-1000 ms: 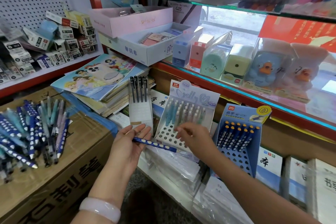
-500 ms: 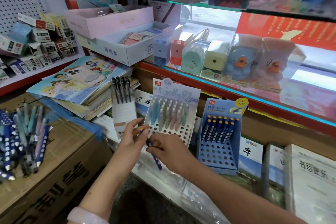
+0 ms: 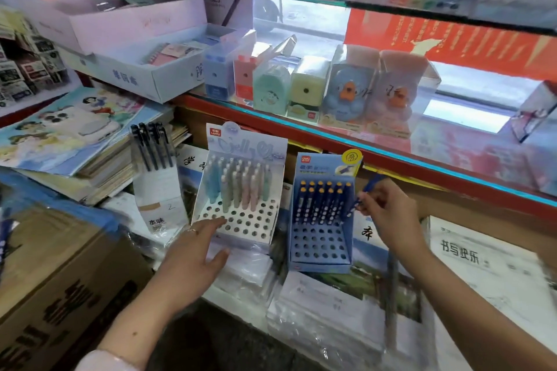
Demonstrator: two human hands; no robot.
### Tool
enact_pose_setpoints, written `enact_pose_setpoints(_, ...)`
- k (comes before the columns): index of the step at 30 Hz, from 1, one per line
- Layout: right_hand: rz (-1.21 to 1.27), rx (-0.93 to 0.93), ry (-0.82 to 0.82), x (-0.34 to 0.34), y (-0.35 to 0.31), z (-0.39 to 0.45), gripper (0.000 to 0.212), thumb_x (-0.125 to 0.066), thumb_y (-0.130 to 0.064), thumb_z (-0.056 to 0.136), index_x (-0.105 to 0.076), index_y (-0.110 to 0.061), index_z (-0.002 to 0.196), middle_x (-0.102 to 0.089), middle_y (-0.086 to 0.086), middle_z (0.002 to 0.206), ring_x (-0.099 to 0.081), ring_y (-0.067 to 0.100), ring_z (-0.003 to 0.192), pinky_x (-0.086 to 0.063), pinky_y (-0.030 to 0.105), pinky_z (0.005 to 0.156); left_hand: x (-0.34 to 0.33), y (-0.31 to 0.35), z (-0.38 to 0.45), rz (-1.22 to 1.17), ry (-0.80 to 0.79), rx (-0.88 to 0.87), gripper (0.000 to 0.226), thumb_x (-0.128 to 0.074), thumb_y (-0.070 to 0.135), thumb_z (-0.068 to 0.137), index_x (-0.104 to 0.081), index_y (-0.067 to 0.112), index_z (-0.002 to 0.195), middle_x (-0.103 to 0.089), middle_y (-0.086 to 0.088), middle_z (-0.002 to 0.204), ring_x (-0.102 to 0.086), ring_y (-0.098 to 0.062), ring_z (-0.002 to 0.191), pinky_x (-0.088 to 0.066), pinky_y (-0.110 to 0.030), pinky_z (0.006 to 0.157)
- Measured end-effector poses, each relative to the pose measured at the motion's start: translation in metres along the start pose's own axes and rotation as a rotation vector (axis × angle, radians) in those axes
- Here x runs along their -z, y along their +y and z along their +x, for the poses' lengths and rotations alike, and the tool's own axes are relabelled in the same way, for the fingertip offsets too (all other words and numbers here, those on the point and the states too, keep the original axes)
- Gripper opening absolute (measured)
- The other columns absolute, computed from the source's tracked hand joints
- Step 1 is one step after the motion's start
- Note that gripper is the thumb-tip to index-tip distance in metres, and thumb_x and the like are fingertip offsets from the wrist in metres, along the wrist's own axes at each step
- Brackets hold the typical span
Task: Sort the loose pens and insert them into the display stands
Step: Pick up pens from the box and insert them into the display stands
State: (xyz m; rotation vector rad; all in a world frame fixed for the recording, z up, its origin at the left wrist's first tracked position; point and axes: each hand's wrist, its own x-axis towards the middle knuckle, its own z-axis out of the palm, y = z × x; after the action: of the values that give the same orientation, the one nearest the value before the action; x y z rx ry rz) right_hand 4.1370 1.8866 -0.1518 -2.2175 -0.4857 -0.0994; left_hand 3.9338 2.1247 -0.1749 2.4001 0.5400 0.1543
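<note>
My right hand point(image 3: 388, 214) grips a dark blue pen with white dots point(image 3: 366, 191), tilted, its tip at the right edge of the blue display stand point(image 3: 321, 247). That stand holds two rows of matching blue pens with orange caps point(image 3: 321, 199) at its back; its front holes are empty. My left hand point(image 3: 196, 253) is open, fingers spread, resting at the front left corner of the white display stand point(image 3: 241, 223), which holds several pastel pens point(image 3: 238, 184). A slim white stand point(image 3: 159, 190) to the left carries black pens point(image 3: 152, 144).
A cardboard box point(image 3: 60, 280) sits at lower left. Stacked picture books point(image 3: 75, 135) lie behind it. Wrapped notebook packs point(image 3: 346, 310) lie under the stands. A red-edged glass shelf point(image 3: 391, 147) with boxed pencil sharpeners point(image 3: 301, 87) overhangs the stands closely.
The blue dotted pen passed from both hands to my right hand alone, which carried it right to the blue stand. My left hand let go and opened by the white stand. The view swung right.
</note>
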Motion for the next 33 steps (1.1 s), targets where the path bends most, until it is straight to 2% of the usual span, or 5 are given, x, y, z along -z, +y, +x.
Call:
enact_pose_setpoints(7, -0.094, 0.006, -0.062, -0.025, 0.018, 0.007, 0.017, -0.060, -0.023, 0.091, -0.051, -0.010, 0.085, -0.067, 0.012, 0.081, -0.063, 0.028, 0.075, -0.051, 0.043, 0.066, -0.007, 0.005, 0.004, 0.089, 0.001, -0.037, 0.054, -0.052, 0.034, 0.091, -0.030, 0.031, 0.141, -0.034, 0.008, 0.144, -0.031, -0.011, 0.132, -0.028, -0.029, 0.109)
enact_pose_setpoints(15, -0.202, 0.092, -0.061, -0.032, 0.018, 0.010, 0.015, -0.058, -0.017, 0.092, -0.054, -0.004, 0.090, -0.062, 0.014, 0.085, -0.046, 0.020, 0.069, -0.031, 0.029, 0.060, -0.010, 0.007, 0.006, 0.087, -0.001, -0.041, 0.054, -0.054, 0.034, 0.090, -0.033, 0.030, 0.140, -0.037, 0.007, 0.142, -0.035, -0.012, 0.130, -0.028, -0.027, 0.107)
enact_pose_setpoints(24, -0.309, 0.060, -0.092, -0.034, 0.024, 0.013, 0.023, -0.061, -0.023, 0.090, -0.057, -0.001, 0.084, -0.057, 0.012, 0.079, -0.046, 0.021, 0.068, -0.030, 0.030, 0.056, -0.010, 0.010, 0.005, 0.091, -0.034, -0.048, 0.053, -0.049, 0.035, 0.093, -0.028, 0.034, 0.141, -0.033, 0.012, 0.142, -0.030, -0.008, 0.130, -0.025, -0.025, 0.106)
enact_pose_setpoints(28, -0.260, 0.066, -0.034, -0.030, 0.020, 0.014, 0.025, -0.060, -0.023, 0.090, -0.053, -0.003, 0.077, -0.049, 0.007, 0.070, -0.043, 0.020, 0.065, -0.027, 0.018, 0.050, -0.010, 0.009, 0.003, 0.096, -0.049, -0.042, 0.053, -0.048, 0.036, 0.093, -0.027, 0.035, 0.141, -0.032, 0.012, 0.143, -0.029, -0.009, 0.132, -0.026, -0.029, 0.108)
enact_pose_setpoints(33, -0.285, 0.059, -0.112, -0.034, 0.019, 0.017, 0.021, -0.057, -0.022, 0.093, -0.051, -0.006, 0.081, -0.051, 0.007, 0.073, -0.049, 0.026, 0.070, -0.029, 0.030, 0.059, -0.010, 0.009, 0.001, 0.095, -0.050, -0.048, 0.052, -0.047, 0.035, 0.094, -0.026, 0.033, 0.142, -0.029, 0.012, 0.146, -0.023, -0.008, 0.136, -0.020, -0.022, 0.107)
